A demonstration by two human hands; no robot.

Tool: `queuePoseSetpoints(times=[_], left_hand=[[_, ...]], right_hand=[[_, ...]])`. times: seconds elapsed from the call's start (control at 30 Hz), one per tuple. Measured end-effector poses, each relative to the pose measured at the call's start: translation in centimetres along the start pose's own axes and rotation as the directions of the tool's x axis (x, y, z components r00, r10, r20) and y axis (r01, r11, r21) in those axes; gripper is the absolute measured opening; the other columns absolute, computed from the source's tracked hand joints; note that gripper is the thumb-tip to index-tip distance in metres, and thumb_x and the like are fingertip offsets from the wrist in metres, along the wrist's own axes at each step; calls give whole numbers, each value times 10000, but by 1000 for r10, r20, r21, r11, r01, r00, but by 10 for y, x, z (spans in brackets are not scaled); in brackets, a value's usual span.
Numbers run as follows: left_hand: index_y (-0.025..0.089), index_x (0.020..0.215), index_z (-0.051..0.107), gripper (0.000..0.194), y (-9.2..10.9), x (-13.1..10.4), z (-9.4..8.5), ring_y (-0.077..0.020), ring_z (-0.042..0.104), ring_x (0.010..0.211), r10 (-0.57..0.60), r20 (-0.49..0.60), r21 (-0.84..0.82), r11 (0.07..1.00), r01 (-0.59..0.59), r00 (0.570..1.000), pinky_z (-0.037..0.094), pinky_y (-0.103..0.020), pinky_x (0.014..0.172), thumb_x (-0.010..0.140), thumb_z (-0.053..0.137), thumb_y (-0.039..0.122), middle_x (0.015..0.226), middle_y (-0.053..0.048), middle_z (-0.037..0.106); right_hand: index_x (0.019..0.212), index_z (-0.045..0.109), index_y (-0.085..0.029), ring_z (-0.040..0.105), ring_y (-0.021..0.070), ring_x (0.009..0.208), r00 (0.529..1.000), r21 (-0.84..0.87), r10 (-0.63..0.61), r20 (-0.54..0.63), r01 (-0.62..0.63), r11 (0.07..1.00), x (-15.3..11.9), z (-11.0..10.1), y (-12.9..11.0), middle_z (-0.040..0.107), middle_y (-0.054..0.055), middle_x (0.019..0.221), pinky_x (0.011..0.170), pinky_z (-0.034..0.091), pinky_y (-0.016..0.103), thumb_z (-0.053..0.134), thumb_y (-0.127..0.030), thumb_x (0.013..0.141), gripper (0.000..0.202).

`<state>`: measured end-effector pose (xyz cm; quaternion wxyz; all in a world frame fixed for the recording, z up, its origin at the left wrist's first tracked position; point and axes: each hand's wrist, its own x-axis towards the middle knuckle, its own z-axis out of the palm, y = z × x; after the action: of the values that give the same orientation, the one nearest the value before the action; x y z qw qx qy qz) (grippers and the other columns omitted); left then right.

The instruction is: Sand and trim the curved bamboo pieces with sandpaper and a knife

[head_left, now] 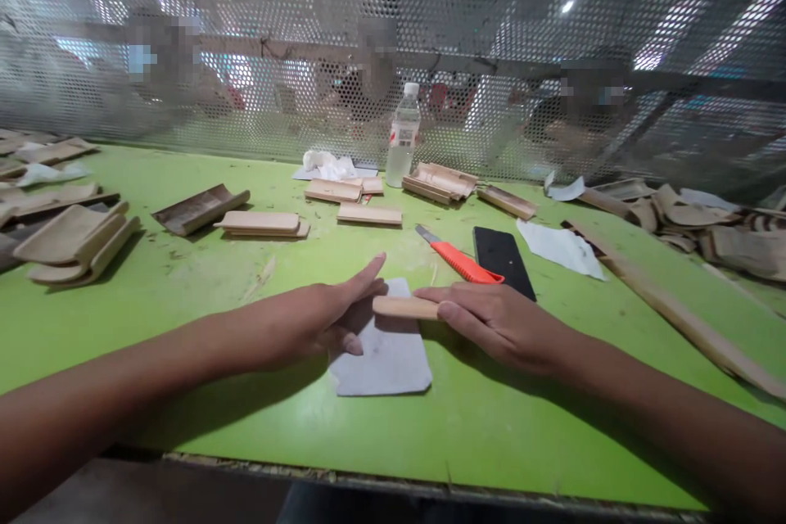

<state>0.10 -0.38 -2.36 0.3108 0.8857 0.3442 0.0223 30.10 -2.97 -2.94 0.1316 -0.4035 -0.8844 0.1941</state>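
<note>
My right hand (491,319) grips one end of a pale, smooth bamboo strip (402,309), thumb and forefinger along it. The strip's rounded free end points left, over a whitish sheet that looks like sandpaper (386,360) on the green table. My left hand (335,315) is at the sheet's left edge, with thumb and fingers spread and nothing in them; some of its fingers are hidden behind the hand. Just beyond my right hand lie an orange utility knife (467,262), its blade out toward the far left, and a black phone (503,258).
Curved bamboo pieces (83,237) lie stacked at left, with more (439,182) across the back and heaped at right. A bottle (404,139) stands by the perforated metal screen (295,41); people sit behind it. A long bamboo strip (675,311) lies right. The table's front edge (307,471) is near.
</note>
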Motion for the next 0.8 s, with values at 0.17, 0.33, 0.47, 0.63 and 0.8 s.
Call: queuePoseSetpoints(times=[0.17,0.33,0.47,0.63,0.8], left_hand=[[162,1648,-124,1146,15,-5,0,-345,416,1474,-74,28,-27,997,75,997,379,-423,1162,907,621,619,1693,-174,254],[132,1647,-114,1232,16,-3,1,-353,321,1528,-79,42,8,997,79,996,328,-432,1200,855,675,650,1708,-200,162],[162,1650,-112,1233,13,-5,-2,-340,305,1538,-75,67,-21,997,77,995,326,-418,1202,849,694,641,1707,-175,187],[182,1658,-78,1231,14,-7,-4,-334,280,1549,-74,89,-54,995,79,993,317,-417,1211,835,709,649,1706,-159,198],[174,1659,-70,1255,12,-7,-4,-334,270,1552,-92,87,-78,992,99,992,305,-413,1221,816,740,629,1707,-157,193]], right_hand=[[1436,611,-154,706,271,1075,998,-145,-27,57,35,989,0,6,3,723,145,1295,914,530,404,261,-434,1105,556],[1502,551,-170,693,252,903,995,-170,-63,77,76,983,-1,5,3,740,150,1098,765,505,350,289,-546,1087,618],[1556,483,-215,569,182,654,986,-230,-111,121,136,964,-3,4,1,647,83,858,594,389,280,266,-599,1073,655],[1561,475,-245,493,153,618,984,-318,-102,149,145,937,-1,3,4,563,49,815,573,312,260,220,-555,1091,618],[1567,461,-263,461,153,618,978,-348,-137,157,185,919,-1,6,3,555,42,812,561,278,266,228,-537,1094,593]])
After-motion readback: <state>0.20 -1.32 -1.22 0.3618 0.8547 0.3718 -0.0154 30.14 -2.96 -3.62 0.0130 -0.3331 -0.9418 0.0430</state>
